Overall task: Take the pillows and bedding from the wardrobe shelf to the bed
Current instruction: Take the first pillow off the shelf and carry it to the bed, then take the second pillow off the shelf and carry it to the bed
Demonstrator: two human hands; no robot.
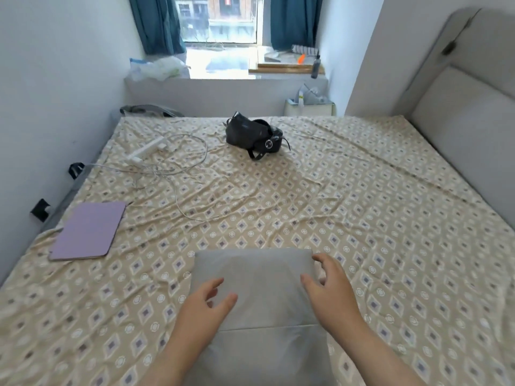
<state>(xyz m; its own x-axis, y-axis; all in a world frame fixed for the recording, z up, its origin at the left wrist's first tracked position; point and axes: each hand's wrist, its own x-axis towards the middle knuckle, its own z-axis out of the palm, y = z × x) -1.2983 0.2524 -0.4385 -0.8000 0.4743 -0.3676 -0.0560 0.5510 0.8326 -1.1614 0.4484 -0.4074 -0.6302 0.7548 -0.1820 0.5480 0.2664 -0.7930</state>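
In the head view, your grey pillow (256,299) lies on the patterned bed sheet (348,218) at bottom centre. Your left hand (204,307) and right hand (330,285) hover over it, fingers spread and loosely curled, gripping nothing. A purple tablet case (89,232) lies at left, a black bag (252,135) upper centre.

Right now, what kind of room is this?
Most likely a small bedroom: a wide bed with a padded headboard, a grey pillow on it, and a curtained window.

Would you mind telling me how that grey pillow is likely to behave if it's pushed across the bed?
The grey pillow looks soft, so it would probably dent rather than slide stiffly. It lies flat, so rolling seems unlikely. It may drag on the wrinkled sheet.
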